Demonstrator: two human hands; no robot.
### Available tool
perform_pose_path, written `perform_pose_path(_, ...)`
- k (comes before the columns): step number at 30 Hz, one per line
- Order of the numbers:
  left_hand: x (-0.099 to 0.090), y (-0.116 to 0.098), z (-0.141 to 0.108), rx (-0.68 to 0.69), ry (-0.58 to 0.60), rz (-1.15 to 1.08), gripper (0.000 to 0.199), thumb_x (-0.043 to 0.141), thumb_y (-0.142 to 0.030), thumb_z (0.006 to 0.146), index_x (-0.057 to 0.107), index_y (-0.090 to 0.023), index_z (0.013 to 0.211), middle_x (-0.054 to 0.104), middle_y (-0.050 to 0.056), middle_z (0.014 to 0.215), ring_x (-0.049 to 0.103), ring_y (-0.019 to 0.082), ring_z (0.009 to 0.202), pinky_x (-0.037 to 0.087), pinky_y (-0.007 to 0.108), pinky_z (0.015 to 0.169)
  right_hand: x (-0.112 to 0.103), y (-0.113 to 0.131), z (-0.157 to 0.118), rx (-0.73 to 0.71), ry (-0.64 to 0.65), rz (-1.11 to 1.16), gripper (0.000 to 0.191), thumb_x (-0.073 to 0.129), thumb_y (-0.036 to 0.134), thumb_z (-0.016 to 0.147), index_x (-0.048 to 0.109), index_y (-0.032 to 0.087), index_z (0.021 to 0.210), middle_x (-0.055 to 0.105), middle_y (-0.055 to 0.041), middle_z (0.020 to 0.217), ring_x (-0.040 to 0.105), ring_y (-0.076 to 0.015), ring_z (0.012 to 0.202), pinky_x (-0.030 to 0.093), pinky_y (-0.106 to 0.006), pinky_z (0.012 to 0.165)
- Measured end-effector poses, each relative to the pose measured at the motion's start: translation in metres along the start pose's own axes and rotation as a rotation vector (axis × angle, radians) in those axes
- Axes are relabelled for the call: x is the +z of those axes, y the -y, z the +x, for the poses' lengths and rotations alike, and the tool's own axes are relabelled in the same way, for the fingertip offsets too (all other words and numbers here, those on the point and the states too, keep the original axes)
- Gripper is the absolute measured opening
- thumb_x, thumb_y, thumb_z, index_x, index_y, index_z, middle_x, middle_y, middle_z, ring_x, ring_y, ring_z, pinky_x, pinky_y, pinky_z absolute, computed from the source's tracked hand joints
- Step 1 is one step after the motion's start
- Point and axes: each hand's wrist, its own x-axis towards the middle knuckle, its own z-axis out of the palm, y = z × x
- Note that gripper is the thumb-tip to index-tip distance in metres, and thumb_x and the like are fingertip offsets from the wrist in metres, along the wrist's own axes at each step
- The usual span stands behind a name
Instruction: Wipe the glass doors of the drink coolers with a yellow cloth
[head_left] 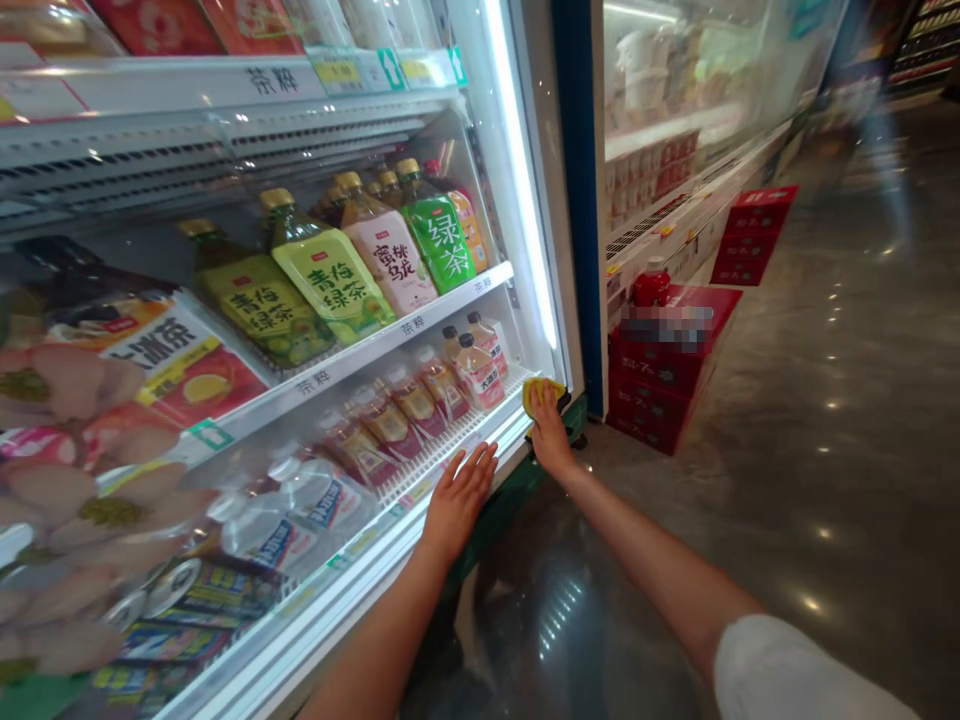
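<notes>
My right hand (pixel 551 435) presses a yellow cloth (pixel 537 392) with a dark edge against the bottom right corner of a lit drinks fridge (pixel 525 428). My left hand (pixel 459 500) is open, its fingers stretched out and close together, at the fridge's lower frame; whether it touches the frame I cannot tell. Behind the glass, near both hands, small bottles with black caps (pixel 480 372) stand on the bottom shelf. Beside them are amber drink bottles (pixel 401 405) and clear water bottles (pixel 322 490).
Green tea bottles (pixel 442 235) and other drinks fill the shelf above. Stacked red cartons (pixel 652 385) stand on the shiny floor (pixel 817 480) to the right, with a red jar (pixel 651 284) on top. Another glass-fronted cooler (pixel 675 215) runs along behind them. Reflections blur the left side.
</notes>
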Motion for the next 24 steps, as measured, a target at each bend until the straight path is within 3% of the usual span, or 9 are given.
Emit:
perform_pose_path(4, -0.011, 0.005, -0.01, -0.02, -0.004, -0.013, 0.052, 0.048, -0.011, 0.099, 0.05, -0.015, 0.15, 0.041, 0.005, 0.163, 0.036, 0.02, 0.153, 0.024, 0.04, 0.13, 0.007, 0.033, 0.022, 0.08, -0.116, -0.047, 0.105, 0.033, -0.009, 0.075, -0.008, 0.027, 0.164, -0.014, -0.0026, 0.173, -0.007, -0.0294, 0.159, 0.017, -0.061, 0.129)
perform_pose_path(7, -0.021, 0.01, -0.018, -0.036, -0.006, 0.001, 0.052, 0.047, -0.011, 0.098, 0.05, -0.016, 0.15, 0.041, 0.004, 0.163, 0.038, 0.019, 0.152, 0.022, 0.039, 0.131, 0.016, 0.057, 0.0, -0.054, -0.054, -0.088, 0.106, 0.037, -0.01, 0.076, -0.004, 0.034, 0.164, -0.015, 0.0005, 0.173, -0.005, -0.0307, 0.159, 0.022, -0.061, 0.128)
perform_pose_path(11, -0.035, 0.013, -0.032, -0.073, -0.002, 0.04, 0.052, 0.044, -0.011, 0.099, 0.051, -0.017, 0.15, 0.04, 0.003, 0.163, 0.039, 0.019, 0.151, 0.009, 0.039, 0.133, 0.014, 0.055, -0.032, -0.153, 0.051, -0.115, 0.105, 0.038, -0.01, 0.077, 0.008, 0.042, 0.163, -0.003, 0.003, 0.174, 0.005, -0.0299, 0.16, 0.028, -0.063, 0.125)
perform_pose_path(14, -0.045, 0.015, -0.045, -0.098, 0.008, 0.044, 0.053, 0.043, -0.01, 0.099, 0.051, -0.017, 0.15, 0.038, 0.003, 0.164, 0.039, 0.019, 0.151, 0.001, 0.04, 0.133, 0.011, 0.056, -0.016, -0.045, -0.02, -0.133, 0.101, 0.035, -0.008, 0.078, 0.003, 0.035, 0.165, -0.004, -0.0018, 0.174, 0.003, -0.0299, 0.16, 0.026, -0.064, 0.125)
perform_pose_path(17, -0.051, 0.017, -0.057, -0.115, 0.003, 0.03, 0.056, 0.044, -0.009, 0.096, 0.05, -0.017, 0.152, 0.038, 0.003, 0.164, 0.034, 0.019, 0.154, 0.0, 0.038, 0.132, 0.016, 0.079, 0.006, 0.023, -0.101, -0.154, 0.095, 0.034, -0.005, 0.082, 0.0, 0.025, 0.166, -0.011, -0.0052, 0.174, -0.004, -0.0299, 0.16, 0.025, -0.061, 0.126)
perform_pose_path(21, -0.056, 0.019, -0.068, -0.145, -0.022, 0.005, 0.063, 0.045, -0.006, 0.093, 0.044, -0.018, 0.156, 0.038, 0.003, 0.164, 0.026, 0.017, 0.157, 0.001, 0.037, 0.132, 0.024, 0.112, -0.018, -0.092, 0.018, -0.258, 0.088, 0.042, 0.001, 0.086, 0.015, 0.026, 0.166, -0.003, -0.0055, 0.175, -0.002, -0.031, 0.161, 0.028, -0.058, 0.126)
perform_pose_path(24, -0.059, 0.018, -0.078, -0.178, -0.04, -0.005, 0.066, 0.044, -0.006, 0.094, 0.041, -0.019, 0.158, 0.037, 0.003, 0.164, 0.022, 0.018, 0.158, 0.001, 0.038, 0.132, 0.022, 0.113, -0.047, -0.135, 0.133, -0.319, 0.084, 0.047, 0.002, 0.085, 0.031, 0.031, 0.162, 0.013, -0.0056, 0.174, 0.01, -0.0305, 0.161, 0.03, -0.059, 0.124)
